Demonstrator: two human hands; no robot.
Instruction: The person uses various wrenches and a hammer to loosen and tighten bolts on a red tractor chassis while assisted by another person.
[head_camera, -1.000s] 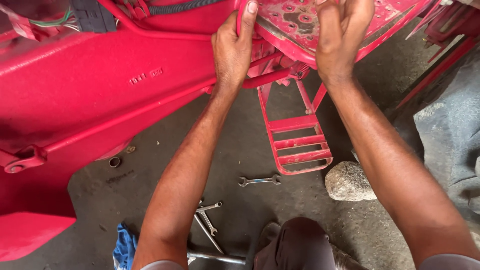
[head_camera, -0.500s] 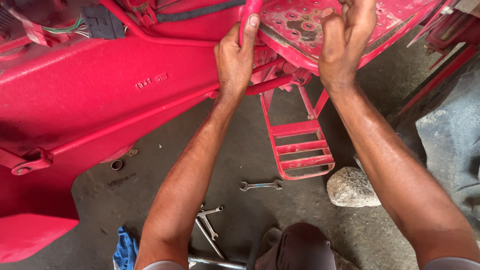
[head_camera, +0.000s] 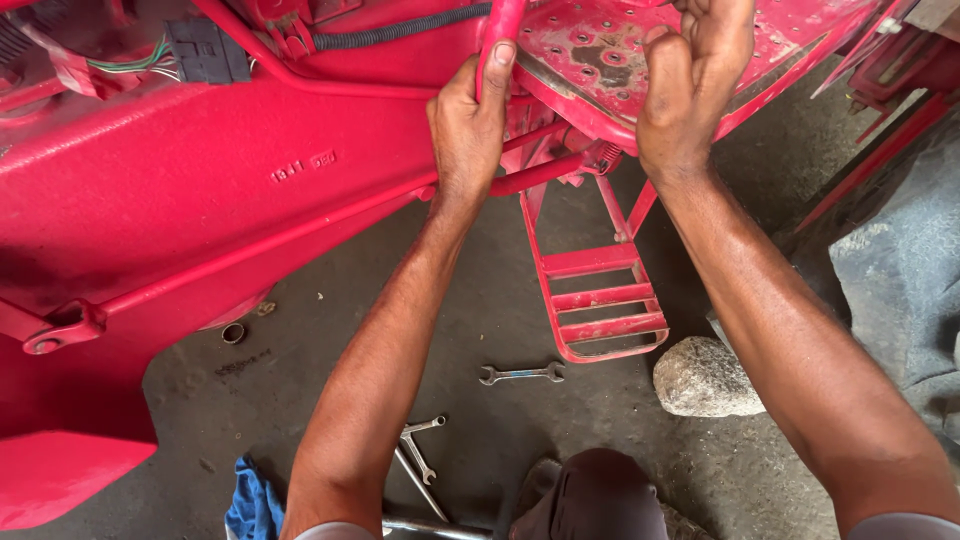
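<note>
My left hand (head_camera: 468, 130) grips a red upright lever (head_camera: 498, 35) at the edge of a red perforated foot plate (head_camera: 610, 60) on a red tractor body (head_camera: 180, 200). My right hand (head_camera: 695, 85) rests on the worn, rusty top of that plate with its fingers curled; whether it holds anything small I cannot tell. Below the plate hangs a red step ladder (head_camera: 600, 295) with three rungs. A red rod (head_camera: 280, 245) runs along the tractor body under my left wrist.
On the dark concrete floor lie a spanner (head_camera: 520, 374), two more spanners (head_camera: 418, 455), a blue rag (head_camera: 250, 500), a metal ring (head_camera: 233, 333) and a grey stone (head_camera: 705, 378). My knee (head_camera: 600, 495) is at the bottom. Black wiring connector (head_camera: 205, 50) sits top left.
Both hands have shifted slightly upward on the lever and plate, and the view has tilted so the scene sits lower in frame. The right hand's fingers have curled more.
</note>
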